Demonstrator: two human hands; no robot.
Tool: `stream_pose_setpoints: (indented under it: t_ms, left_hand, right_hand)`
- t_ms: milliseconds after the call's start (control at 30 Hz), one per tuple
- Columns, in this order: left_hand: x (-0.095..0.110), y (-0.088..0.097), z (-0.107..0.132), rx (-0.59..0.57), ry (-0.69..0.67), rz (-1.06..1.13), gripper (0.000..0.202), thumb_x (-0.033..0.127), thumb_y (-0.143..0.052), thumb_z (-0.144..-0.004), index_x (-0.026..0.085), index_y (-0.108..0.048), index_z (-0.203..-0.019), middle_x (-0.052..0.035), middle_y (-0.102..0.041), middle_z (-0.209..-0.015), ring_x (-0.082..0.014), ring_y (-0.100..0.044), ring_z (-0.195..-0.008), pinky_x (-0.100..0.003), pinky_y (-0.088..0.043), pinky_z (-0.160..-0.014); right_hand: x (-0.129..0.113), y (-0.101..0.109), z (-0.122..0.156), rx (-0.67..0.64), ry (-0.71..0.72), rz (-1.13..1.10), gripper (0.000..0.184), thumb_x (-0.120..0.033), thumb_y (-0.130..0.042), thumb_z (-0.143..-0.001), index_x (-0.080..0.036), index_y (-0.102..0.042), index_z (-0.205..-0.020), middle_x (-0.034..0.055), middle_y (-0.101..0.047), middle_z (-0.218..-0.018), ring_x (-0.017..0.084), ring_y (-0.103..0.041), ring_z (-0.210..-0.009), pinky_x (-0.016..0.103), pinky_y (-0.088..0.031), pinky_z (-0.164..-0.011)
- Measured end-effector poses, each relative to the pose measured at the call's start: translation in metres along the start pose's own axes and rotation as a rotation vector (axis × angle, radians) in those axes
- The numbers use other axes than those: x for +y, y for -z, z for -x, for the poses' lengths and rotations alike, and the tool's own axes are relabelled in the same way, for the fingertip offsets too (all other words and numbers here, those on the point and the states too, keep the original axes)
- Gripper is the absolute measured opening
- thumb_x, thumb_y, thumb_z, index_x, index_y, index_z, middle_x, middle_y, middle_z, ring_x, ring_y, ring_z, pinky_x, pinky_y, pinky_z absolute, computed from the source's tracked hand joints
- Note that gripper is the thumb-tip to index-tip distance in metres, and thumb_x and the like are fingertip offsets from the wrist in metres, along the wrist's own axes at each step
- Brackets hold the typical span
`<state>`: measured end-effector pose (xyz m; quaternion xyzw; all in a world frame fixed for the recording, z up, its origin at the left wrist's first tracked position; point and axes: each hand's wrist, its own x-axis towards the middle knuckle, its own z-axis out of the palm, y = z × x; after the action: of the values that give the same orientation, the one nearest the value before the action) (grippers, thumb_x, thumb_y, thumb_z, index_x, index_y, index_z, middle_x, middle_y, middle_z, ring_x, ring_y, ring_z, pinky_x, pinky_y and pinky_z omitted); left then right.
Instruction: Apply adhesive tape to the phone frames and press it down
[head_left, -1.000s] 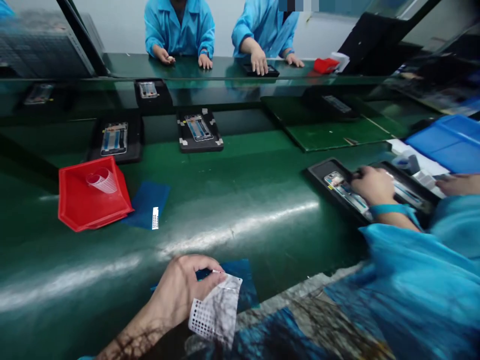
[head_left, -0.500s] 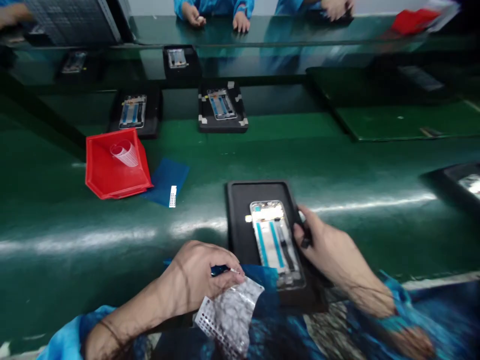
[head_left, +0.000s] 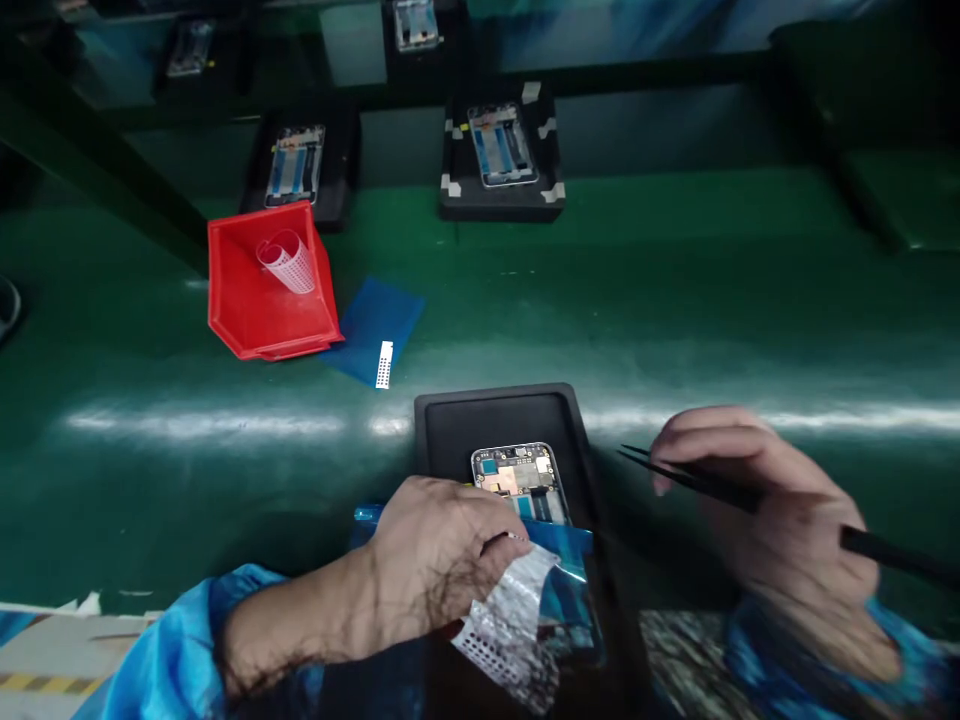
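My left hand (head_left: pixel 442 560) pinches a white sheet with rows of dark holes (head_left: pixel 517 610) and a blue translucent film (head_left: pixel 566 540), both hanging over the lower part of an opened phone (head_left: pixel 517 470). The phone lies in a black tray (head_left: pixel 450 430), its circuit board and upper frame showing; the sheet and film cover much of the rest. Right of the tray, my right hand (head_left: pixel 765 500) is closed around black tweezers (head_left: pixel 712 485), their two thin tips apart and pointing left. Nothing shows between the tips.
A red bin (head_left: pixel 240 300) with a rolled dotted sheet (head_left: pixel 289 262) stands left on the green bench. Beside it lies a blue film (head_left: pixel 375 320) bearing a small perforated white strip (head_left: pixel 384 365). Farther back, more opened phones (head_left: pixel 502 145) rest on black trays (head_left: pixel 499 205).
My right hand has left the tray's right edge and moved right, the tweezers now pointing left. My left hand has shifted right with the sheet and film, over the phone. The view has tilted down.
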<state>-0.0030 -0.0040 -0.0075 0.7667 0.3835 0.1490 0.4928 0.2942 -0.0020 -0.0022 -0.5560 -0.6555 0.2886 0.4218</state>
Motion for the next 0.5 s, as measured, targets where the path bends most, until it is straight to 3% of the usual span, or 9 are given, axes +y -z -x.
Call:
stream_pose_setpoints:
  t_ms: [67,167,300,400,500]
  left_hand:
    - [-0.001,-0.004,0.001,0.026,-0.019,-0.048,0.023,0.028,-0.065,-0.104,0.028,-0.077,-0.084,-0.0017,-0.089,-0.082,-0.0227,-0.082,-0.073,-0.033,-0.058,-0.068]
    - [0.002,-0.005,0.002,0.044,-0.052,-0.099,0.026,0.027,-0.063,-0.107,0.028,-0.075,-0.084,-0.0001,-0.088,-0.083,-0.0205,-0.081,-0.071,-0.033,-0.057,-0.066]
    - [0.009,0.0,0.001,0.05,-0.097,-0.146,0.027,0.024,-0.063,-0.109,0.027,-0.071,-0.084,0.0029,-0.084,-0.077,-0.0161,-0.076,-0.065,-0.03,-0.053,-0.062]
    - [0.011,0.003,0.0,0.043,-0.124,-0.191,0.025,0.02,-0.065,-0.108,0.026,-0.07,-0.084,0.0062,-0.082,-0.077,-0.012,-0.073,-0.063,-0.028,-0.052,-0.06]
    - [0.008,0.0,0.002,0.029,-0.147,-0.278,0.025,0.019,-0.064,-0.109,0.026,-0.071,-0.086,0.0072,-0.08,-0.079,-0.0101,-0.072,-0.065,-0.025,-0.053,-0.061]
  right_hand:
    - [-0.004,-0.006,-0.002,0.023,0.0,-0.133,0.043,-0.069,-0.05,-0.11,-0.039,-0.069,-0.086,0.0026,-0.064,-0.083,0.026,-0.068,-0.051,0.045,-0.066,-0.045]
    - [-0.015,-0.015,0.0,-0.048,-0.034,-0.222,0.026,-0.047,-0.077,-0.101,-0.036,-0.064,-0.081,0.0027,-0.069,-0.084,0.025,-0.072,-0.05,0.04,-0.069,-0.045]
    - [-0.022,-0.021,0.006,-0.153,-0.029,-0.293,0.021,-0.029,-0.08,-0.095,-0.038,-0.066,-0.081,0.0028,-0.077,-0.075,0.029,-0.079,-0.054,0.039,-0.072,-0.048]
    - [-0.024,-0.024,0.007,-0.238,-0.002,-0.331,0.02,-0.032,-0.078,-0.097,-0.038,-0.07,-0.08,0.0025,-0.081,-0.069,0.029,-0.08,-0.052,0.037,-0.073,-0.051]
    - [-0.029,-0.027,0.002,-0.258,-0.007,-0.352,0.034,-0.051,-0.076,-0.105,-0.035,-0.071,-0.075,0.0018,-0.082,-0.067,0.025,-0.08,-0.049,0.03,-0.072,-0.052]
